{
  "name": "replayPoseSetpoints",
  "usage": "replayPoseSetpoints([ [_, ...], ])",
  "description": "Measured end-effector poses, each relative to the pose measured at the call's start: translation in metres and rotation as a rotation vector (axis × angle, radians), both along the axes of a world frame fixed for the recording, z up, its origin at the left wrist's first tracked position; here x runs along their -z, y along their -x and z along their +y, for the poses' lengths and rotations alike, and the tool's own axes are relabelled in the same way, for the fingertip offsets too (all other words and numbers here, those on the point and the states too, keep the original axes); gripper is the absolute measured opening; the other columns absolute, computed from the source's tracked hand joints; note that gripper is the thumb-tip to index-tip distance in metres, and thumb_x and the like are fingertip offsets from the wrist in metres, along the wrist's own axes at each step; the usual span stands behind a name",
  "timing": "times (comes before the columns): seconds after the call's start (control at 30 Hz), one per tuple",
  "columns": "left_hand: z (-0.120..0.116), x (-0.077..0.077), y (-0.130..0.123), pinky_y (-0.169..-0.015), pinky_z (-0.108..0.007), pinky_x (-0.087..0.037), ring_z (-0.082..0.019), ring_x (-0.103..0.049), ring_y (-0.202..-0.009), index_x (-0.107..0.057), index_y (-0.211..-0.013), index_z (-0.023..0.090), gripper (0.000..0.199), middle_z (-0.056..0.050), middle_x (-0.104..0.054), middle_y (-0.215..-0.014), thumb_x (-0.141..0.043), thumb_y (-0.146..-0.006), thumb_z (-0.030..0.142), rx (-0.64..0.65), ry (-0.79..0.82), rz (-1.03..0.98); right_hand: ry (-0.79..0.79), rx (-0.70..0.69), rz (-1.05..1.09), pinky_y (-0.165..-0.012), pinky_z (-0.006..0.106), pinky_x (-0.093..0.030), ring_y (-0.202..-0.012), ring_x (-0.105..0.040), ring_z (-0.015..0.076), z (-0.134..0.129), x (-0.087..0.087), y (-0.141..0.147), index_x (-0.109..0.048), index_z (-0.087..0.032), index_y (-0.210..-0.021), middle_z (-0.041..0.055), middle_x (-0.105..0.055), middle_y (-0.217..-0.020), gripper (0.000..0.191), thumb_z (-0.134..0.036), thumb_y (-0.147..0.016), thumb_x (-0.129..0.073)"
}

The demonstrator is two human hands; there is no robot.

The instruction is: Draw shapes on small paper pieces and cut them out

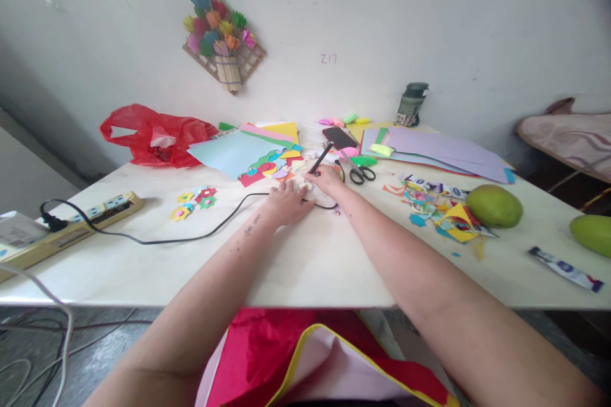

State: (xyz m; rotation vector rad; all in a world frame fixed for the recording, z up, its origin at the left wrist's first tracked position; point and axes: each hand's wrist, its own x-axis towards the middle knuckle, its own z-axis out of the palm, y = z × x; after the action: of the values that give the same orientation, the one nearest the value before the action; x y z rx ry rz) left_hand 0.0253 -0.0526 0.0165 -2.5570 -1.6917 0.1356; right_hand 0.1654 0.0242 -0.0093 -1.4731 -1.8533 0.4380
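Observation:
My right hand [327,179] is closed around a black pen [321,158], its tip end low over the middle of the table. Just left of it, my left hand [288,202] lies palm down with its fingers spread, by a small pale piece [308,186] partly hidden by the hands. A black cable [224,222] runs past my left hand. Cut colored paper pieces [270,168] lie behind the hands. To the right rest black-handled scissors [361,175], and behind them a dark phone [340,137].
Paper flowers [193,202] and a power strip [71,229] lie left, with a red plastic bag [153,137] behind. Right are paper scraps [439,213], green fruit [495,206], a glue tube [566,268] and purple sheets [443,149]. A bottle [411,104] stands at the wall.

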Motion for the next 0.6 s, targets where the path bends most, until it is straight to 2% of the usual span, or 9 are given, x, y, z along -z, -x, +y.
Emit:
replayPoseSetpoints([
  [0.13,-0.0002,-0.0004,-0.0004,-0.097,-0.053,-0.031,-0.035,-0.032,-0.129,-0.033,-0.138,0.022,0.060,-0.018,-0.036,-0.138,-0.018,-0.090,0.054,-0.005,0.004,0.007,0.011,0.047,-0.026,-0.077,0.024,-0.046,-0.086,-0.065,0.0174,-0.0012,-0.0012,0.0004,-0.072,-0.020,-0.084,0.0036,-0.072,-0.088,0.023,-0.040,-0.076,-0.064],
  [0.6,-0.0005,-0.0018,-0.0012,-0.098,-0.052,-0.030,-0.034,-0.030,-0.131,-0.030,-0.140,0.022,0.062,-0.018,-0.033,-0.141,-0.017,-0.089,0.057,-0.021,0.029,0.018,0.009,0.022,-0.022,-0.073,0.024,-0.045,-0.086,-0.064,0.0172,-0.0007,-0.0013,-0.0007,-0.071,-0.018,-0.084,0.0033,-0.072,-0.089,0.024,-0.039,-0.078,-0.062],
])
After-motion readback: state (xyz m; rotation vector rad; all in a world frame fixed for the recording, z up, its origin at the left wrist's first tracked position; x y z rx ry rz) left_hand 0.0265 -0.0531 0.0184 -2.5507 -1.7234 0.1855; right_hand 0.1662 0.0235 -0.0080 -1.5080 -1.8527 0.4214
